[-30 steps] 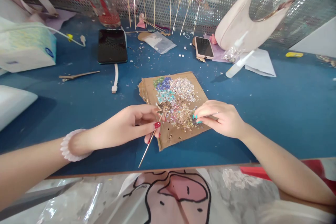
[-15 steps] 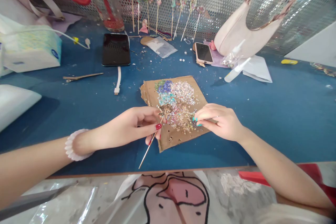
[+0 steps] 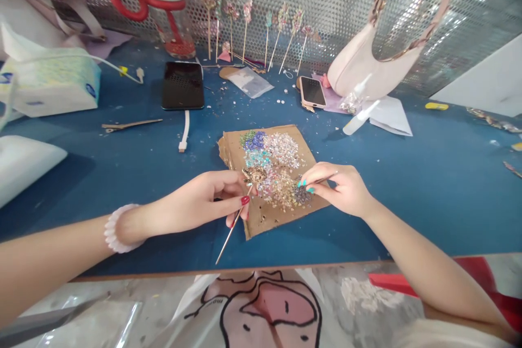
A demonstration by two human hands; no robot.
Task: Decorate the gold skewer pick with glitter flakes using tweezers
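Observation:
My left hand (image 3: 222, 198) pinches a thin stick (image 3: 229, 236) that slants down toward the table edge. At the stick's top is a dark gold ornament (image 3: 255, 175), held over the left part of a cardboard piece (image 3: 261, 224). On the cardboard lie heaps of small sequins in white (image 3: 283, 149), blue (image 3: 254, 141), green, turquoise, gold (image 3: 283, 190) and dark grey (image 3: 302, 194). My right hand (image 3: 340, 187) has its fingers closed on a slim metal tool (image 3: 326, 178), with the fingertips at the dark grey heap. The tool's tip is too small to make out.
Behind the cardboard are a black phone (image 3: 182, 86), a pink-edged phone (image 3: 312, 91), a plastic bag (image 3: 250, 82) and a glue bottle (image 3: 361, 117). Decorated sticks (image 3: 246, 27), a red-handled cup (image 3: 175, 27) and a white handbag (image 3: 367, 62) stand farther back. Tweezers (image 3: 131, 124) lie left.
The camera view has shifted slightly. Both hands stay almost in place; the ornament shows more of its face, and the tool in my right hand is more visible.

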